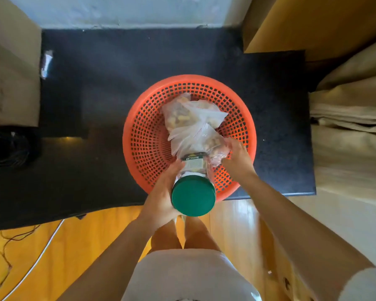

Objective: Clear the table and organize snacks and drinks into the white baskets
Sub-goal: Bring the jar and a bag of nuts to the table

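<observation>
A round orange perforated basket [146, 131] sits on the black table [109, 83], near its front edge. Inside lie two clear plastic bags of snacks, one at the back [189, 111] and one nearer me [195, 141]. My left hand [163, 194] grips a clear jar with a green lid [193, 195], held upright over the basket's near rim. My right hand [238, 158] rests on the nearer bag at the basket's right side, fingers curled onto the plastic. No white basket is in view.
A small shiny wrapper [46, 65] lies at the table's far left edge. Cardboard boxes [11, 61] stand left and at the back right [313, 25]. Beige fabric [352, 127] hangs on the right. Cables [37, 257] trail over the wooden floor.
</observation>
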Demonstrator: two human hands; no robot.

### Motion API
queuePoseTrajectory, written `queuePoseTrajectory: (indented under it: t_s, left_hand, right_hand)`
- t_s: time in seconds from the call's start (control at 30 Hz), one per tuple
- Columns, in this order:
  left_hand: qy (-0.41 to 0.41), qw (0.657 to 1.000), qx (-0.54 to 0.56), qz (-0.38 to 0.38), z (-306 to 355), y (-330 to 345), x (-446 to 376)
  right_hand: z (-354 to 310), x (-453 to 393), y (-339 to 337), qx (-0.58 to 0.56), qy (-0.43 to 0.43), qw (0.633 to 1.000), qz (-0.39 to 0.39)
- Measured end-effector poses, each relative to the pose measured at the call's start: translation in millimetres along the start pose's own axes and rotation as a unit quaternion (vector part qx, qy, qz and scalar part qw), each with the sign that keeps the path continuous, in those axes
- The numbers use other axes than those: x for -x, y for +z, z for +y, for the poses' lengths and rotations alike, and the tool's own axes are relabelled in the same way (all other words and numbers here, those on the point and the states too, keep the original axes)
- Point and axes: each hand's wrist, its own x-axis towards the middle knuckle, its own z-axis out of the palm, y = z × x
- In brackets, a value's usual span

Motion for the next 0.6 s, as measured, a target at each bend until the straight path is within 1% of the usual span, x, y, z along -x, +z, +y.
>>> queuePoseTrajectory:
  t_s: [0.07, 0.13, 0.33, 0.47, 0.6]
  left_hand:
    - [-0.023, 0.996, 0.08, -0.025, -2, 2, 0]
    - [-0.043, 0.991, 0.121, -0.034, -1, 1, 2]
    - [-0.057, 0.993, 0.099, -0.03, 11, -2, 5]
    - [-0.065, 0.993, 0.098, -0.024, 20, -3, 5]
    - [-0.044, 0.995, 0.085, -0.02, 35, -7, 5]
  right_hand:
    - [-2, -22, 2, 0.061, -0.002, 0.997, -0.045]
    - [-5, -38, 4, 0.096, 0.003, 0.992, -0.085]
    - [-9, -57, 4, 0.094, -0.009, 0.988, -0.125]
    - [-9, -57, 0, 0.122, -0.031, 0.988, -0.092]
    - [-8, -44, -2, 0.12, -0.059, 0.987, -0.085]
